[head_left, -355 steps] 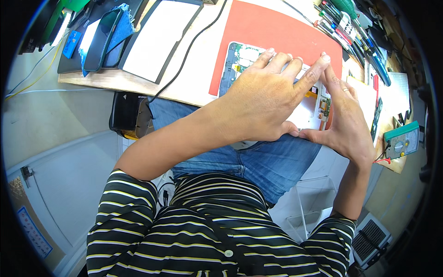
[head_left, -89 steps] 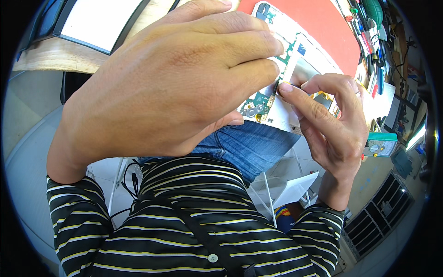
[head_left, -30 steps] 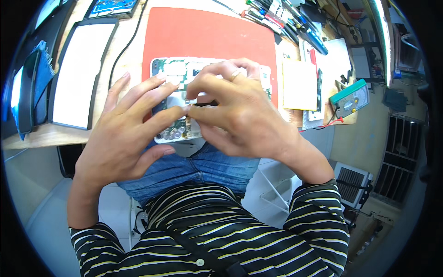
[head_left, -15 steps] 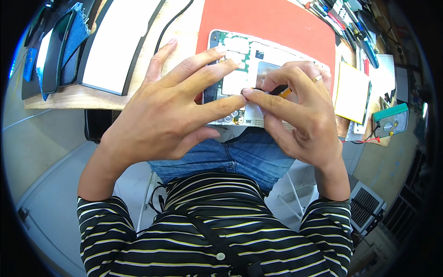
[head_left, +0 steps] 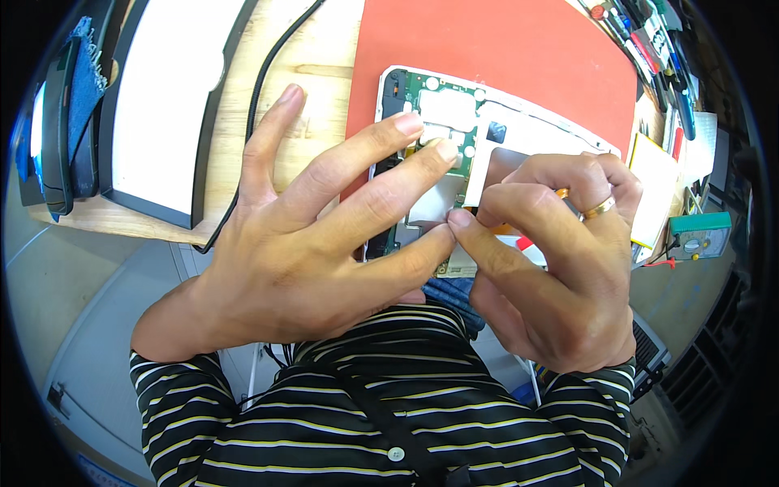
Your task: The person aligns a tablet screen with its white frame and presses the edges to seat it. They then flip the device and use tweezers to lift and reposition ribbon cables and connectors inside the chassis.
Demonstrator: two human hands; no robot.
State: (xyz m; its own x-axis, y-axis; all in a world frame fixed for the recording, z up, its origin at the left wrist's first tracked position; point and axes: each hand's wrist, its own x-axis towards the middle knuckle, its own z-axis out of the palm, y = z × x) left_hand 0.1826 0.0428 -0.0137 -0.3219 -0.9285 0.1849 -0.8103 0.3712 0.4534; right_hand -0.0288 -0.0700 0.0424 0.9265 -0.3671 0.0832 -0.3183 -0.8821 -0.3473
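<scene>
Over the red mat (head_left: 487, 40), here's the opened device (head_left: 523, 134), green circuit board (head_left: 415, 84) showing. Left hand (head_left: 300, 243) fanned wide across it, grasping nothing; right hand (head_left: 560, 264) curled, one fingertip at the left's index tip, and whether it grips anything, can't tell.

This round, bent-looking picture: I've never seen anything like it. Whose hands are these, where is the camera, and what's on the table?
There's no machine here: these are a person's bare left hand and right hand. The camera sits on their head, looking down through a very wide lens, which bends straight edges.

On the wooden table lies a red mat, with an opened electronic device on it, its insides showing. The hands come together over that device; whether they pinch something small, I can't tell. To the left runs a black cable; to the right is a green-topped meter.
</scene>
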